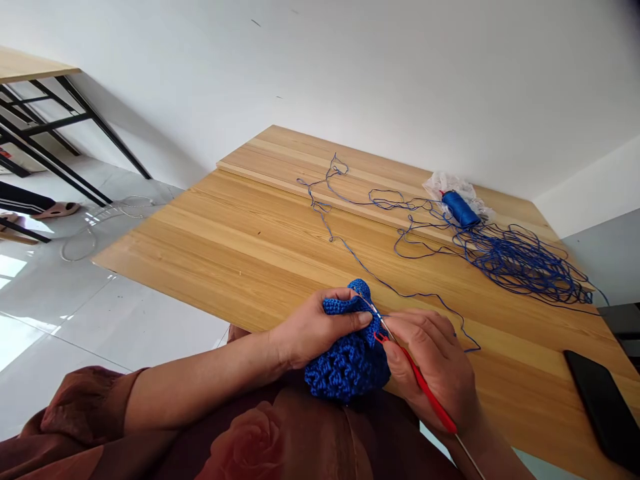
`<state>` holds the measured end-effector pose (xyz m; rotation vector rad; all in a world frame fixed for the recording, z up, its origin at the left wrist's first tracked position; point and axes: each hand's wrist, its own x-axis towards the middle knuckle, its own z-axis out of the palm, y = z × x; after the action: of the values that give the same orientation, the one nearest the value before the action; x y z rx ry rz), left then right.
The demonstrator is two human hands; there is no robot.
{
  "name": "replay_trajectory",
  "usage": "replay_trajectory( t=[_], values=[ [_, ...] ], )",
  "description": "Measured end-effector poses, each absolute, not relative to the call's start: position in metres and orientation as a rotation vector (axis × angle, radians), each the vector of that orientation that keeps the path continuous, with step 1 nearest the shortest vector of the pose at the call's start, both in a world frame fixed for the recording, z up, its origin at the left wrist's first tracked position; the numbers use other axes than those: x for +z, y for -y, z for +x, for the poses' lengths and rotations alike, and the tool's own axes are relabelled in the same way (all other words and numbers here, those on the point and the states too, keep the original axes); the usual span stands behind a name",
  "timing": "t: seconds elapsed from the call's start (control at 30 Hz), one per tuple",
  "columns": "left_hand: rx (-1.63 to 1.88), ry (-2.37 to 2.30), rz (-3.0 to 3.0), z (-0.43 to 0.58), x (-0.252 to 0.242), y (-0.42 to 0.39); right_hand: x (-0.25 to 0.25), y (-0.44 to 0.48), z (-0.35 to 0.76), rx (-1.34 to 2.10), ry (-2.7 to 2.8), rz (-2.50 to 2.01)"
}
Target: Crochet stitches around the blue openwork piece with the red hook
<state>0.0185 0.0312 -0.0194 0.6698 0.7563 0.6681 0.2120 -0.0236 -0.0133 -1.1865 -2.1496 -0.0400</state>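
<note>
A blue crocheted piece (345, 370) hangs over my lap at the table's front edge. My left hand (320, 327) pinches its upper part between thumb and fingers. In my right hand (433, 360) is a crochet hook (425, 387) with a red handle and a metal shaft; its tip meets the work beside my left thumb. A small red clip-like loop (381, 337) sits on the piece below the shaft. Blue yarn (400, 291) runs from the table round to my right hand. Where the hook's very tip enters the stitches is too small to make out.
On the wooden table (215, 240) lie a loose tangle of blue yarn (525, 263), a blue yarn spool (460, 209) by a clear plastic bag (443, 181), and a black phone (603, 407) at right. Another table (35, 63) and a person's foot (57, 210) are at far left.
</note>
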Motion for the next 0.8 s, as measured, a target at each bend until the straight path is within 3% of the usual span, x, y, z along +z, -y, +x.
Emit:
replay_trajectory(
  t=[0.27, 0.5, 0.8],
  values=[
    [0.723, -0.763, 0.606, 0.023, -0.02, -0.026, -0.021, 0.025, 0.203, -0.022, 2.105, -1.186],
    [0.955, -0.743, 0.96, 0.024, -0.022, -0.024, -0.029, 0.029, 0.2, 0.149, 1.953, -1.331],
    [0.806, -0.722, 0.805, 0.022, -0.025, -0.025, -0.027, 0.025, 0.208, -0.104, 2.107, -1.211]
  ],
)
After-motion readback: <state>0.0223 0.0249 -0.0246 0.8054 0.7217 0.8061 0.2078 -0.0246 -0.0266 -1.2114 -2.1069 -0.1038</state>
